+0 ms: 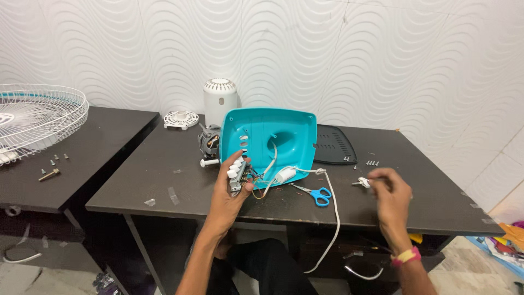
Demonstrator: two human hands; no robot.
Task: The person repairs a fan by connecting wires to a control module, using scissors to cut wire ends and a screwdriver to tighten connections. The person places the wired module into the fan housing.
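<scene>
My left hand [232, 192] grips a white push-button switch block [236, 169] with coloured wires [261, 184] trailing from it, held just in front of an upturned teal fan base shell [270, 135]. My right hand [388, 192] pinches a small white part [363, 182] over the table's right side. A white power cord [334, 210] runs from the shell over the table's front edge. Blue-handled scissors [316, 193] lie between my hands.
Behind the shell stand a fan motor [209, 143], a white motor cover [220, 100] and a round white grille piece [181, 119]. A black plate [334, 145] and loose screws [372, 163] lie at right. A white fan guard [38, 116] and bolts [50, 173] sit on the left table.
</scene>
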